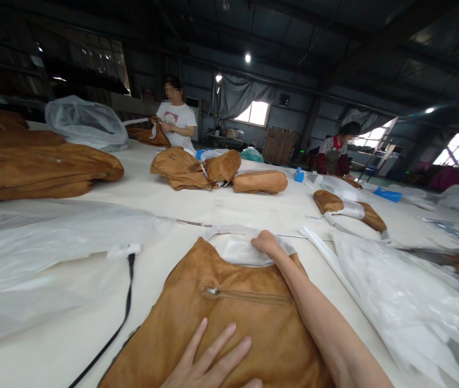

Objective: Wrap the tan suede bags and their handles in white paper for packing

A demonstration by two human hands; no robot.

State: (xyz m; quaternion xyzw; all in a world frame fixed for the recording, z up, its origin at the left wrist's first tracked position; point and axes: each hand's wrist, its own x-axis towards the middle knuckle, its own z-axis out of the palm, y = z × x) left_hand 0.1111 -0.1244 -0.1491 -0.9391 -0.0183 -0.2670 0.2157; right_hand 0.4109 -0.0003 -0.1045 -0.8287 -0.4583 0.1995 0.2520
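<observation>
A brown suede-like handbag [249,318] lies flat on the white table in front of me, with a zipped pocket across its upper part. White wrapping [235,248] covers its handle at the far end. My left hand [217,358] rests on the lower front of the bag, fingers spread. At the handle opening, my right hand [265,243] is closed in a fist-like grip by the white wrapping. What its fingers hold is hidden behind the hand.
Brown bags [39,167] are piled at the left, and more bags [217,170] lie across the table. Clear plastic bags [411,291] spread at the right. A black cord [126,302] runs along the left. Two people [176,121] work across the table.
</observation>
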